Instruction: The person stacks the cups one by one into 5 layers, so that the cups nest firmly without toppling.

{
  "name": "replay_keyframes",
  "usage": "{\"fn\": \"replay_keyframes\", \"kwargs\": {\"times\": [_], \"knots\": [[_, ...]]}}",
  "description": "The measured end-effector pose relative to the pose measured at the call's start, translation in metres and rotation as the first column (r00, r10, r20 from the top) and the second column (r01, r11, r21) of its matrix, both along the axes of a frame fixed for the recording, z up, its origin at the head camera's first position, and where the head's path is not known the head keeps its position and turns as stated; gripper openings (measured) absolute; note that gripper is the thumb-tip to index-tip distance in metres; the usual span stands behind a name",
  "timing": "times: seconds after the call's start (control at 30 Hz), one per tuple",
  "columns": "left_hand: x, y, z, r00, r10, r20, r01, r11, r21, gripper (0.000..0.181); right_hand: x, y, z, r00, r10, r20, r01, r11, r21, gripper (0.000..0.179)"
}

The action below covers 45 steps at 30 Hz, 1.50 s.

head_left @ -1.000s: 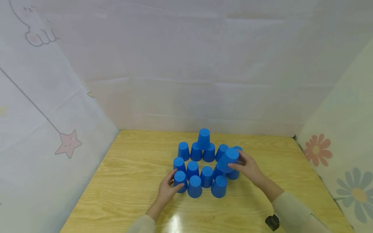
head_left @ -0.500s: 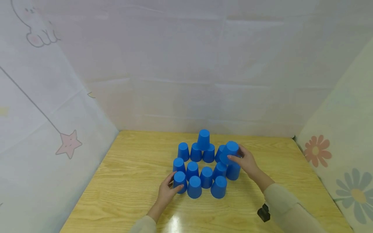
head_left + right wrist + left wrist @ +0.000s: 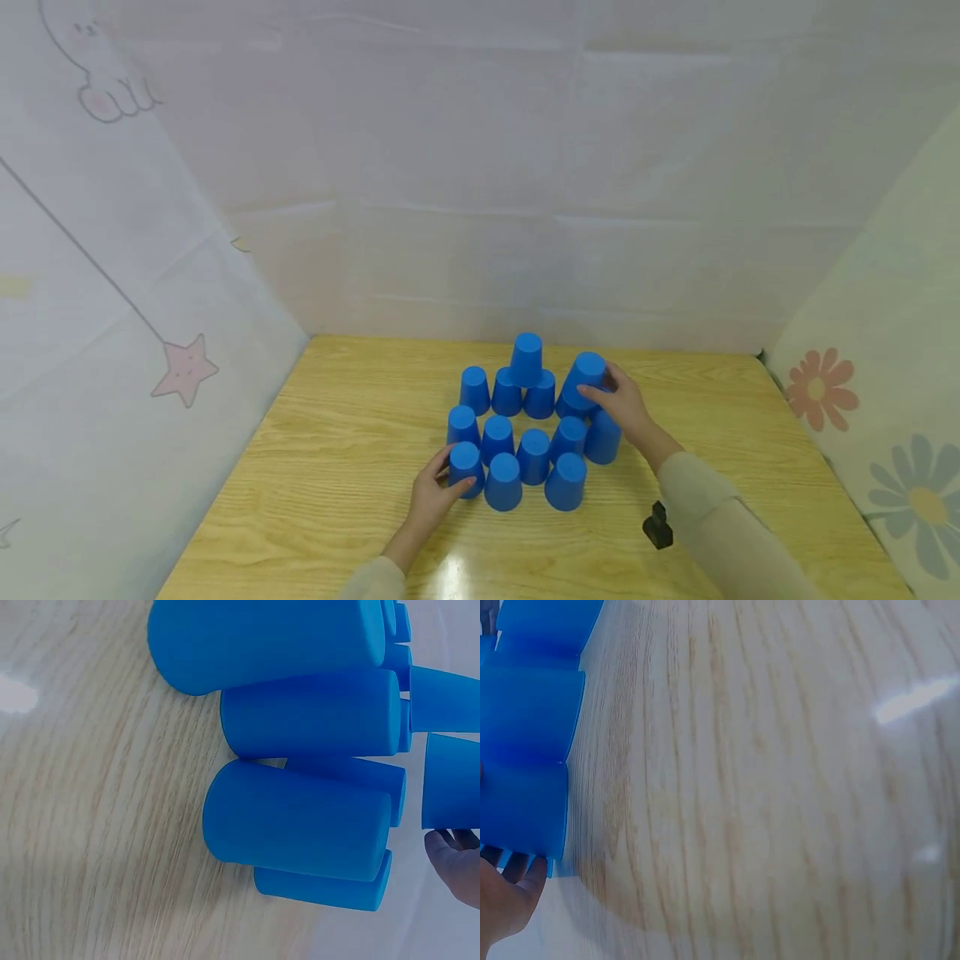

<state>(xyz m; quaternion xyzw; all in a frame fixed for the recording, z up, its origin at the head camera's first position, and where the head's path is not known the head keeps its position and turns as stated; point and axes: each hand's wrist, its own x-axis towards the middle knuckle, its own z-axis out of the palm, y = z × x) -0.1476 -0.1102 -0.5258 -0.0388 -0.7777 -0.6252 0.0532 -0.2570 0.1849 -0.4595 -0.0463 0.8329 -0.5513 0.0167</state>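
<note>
Upside-down blue plastic cups stand grouped on the wooden table. My right hand (image 3: 628, 408) grips one blue cup (image 3: 585, 375) by its side, upright with its base up, at the right end of the back row. In the right wrist view this cup (image 3: 452, 784) is level with another raised cup (image 3: 446, 700); whether it rests on the cups below cannot be told. My left hand (image 3: 435, 497) holds the front-left cup (image 3: 466, 468) between thumb and fingers, on the table. One cup (image 3: 527, 358) sits across two back-row cups (image 3: 507, 393).
A middle row of cups (image 3: 534, 458) stands between the front cups (image 3: 566, 483) and the back row. White printed sheets (image 3: 480, 208) wall the wooden table (image 3: 337, 442) at the back and sides. A black object (image 3: 658, 527) shows beside the right sleeve (image 3: 712, 492).
My right hand has carried its cup back and slightly left, from above the right-hand cups to the back row. The left hand has stayed on the front-left cup.
</note>
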Motion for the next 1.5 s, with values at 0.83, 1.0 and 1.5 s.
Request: {"fn": "replay_keyframes", "kwargs": {"times": [0.83,1.0,1.5], "knots": [[-0.008,-0.007,-0.033,1.0,-0.012,-0.022,0.012,1.0,0.011,0.055,-0.033,-0.022,-0.006,0.998,-0.02,0.066,0.024,0.998,-0.06,0.068],[-0.007,-0.008,-0.034,1.0,-0.002,-0.03,0.003,1.0,0.015,0.056,-0.035,-0.023,-0.007,0.997,-0.019,0.076,0.024,0.998,-0.064,0.066],[0.001,-0.012,-0.024,1.0,0.015,-0.004,-0.015,0.998,0.057,0.054,-0.04,-0.023,-0.007,0.997,-0.007,0.073,0.011,0.999,-0.042,0.065]]}}
